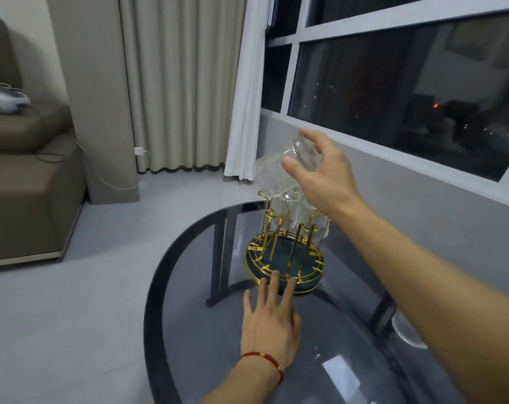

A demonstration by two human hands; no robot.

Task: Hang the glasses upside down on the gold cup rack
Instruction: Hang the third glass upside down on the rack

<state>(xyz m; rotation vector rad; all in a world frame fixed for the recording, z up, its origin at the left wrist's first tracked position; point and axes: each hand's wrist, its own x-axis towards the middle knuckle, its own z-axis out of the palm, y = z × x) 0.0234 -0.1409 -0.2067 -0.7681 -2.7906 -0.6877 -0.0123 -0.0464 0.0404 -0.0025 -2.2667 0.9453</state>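
The gold cup rack [285,258] stands on a round dark-green tray near the far end of the glass table [189,330]. My right hand [323,170] grips a ribbed clear glass [273,176] by its base, tilted mouth-down just above a rack prong at the upper left. Two other clear glasses [291,211] hang upside down on prongs behind it. My left hand [272,319] lies flat on the table with fingers spread, its fingertips touching the tray's near rim.
A brown sofa [22,182] with a white device on it is at the left. Curtains and a dark window run along the back and right. A white cable trails across the floor. A clear object [407,330] shows under my right forearm.
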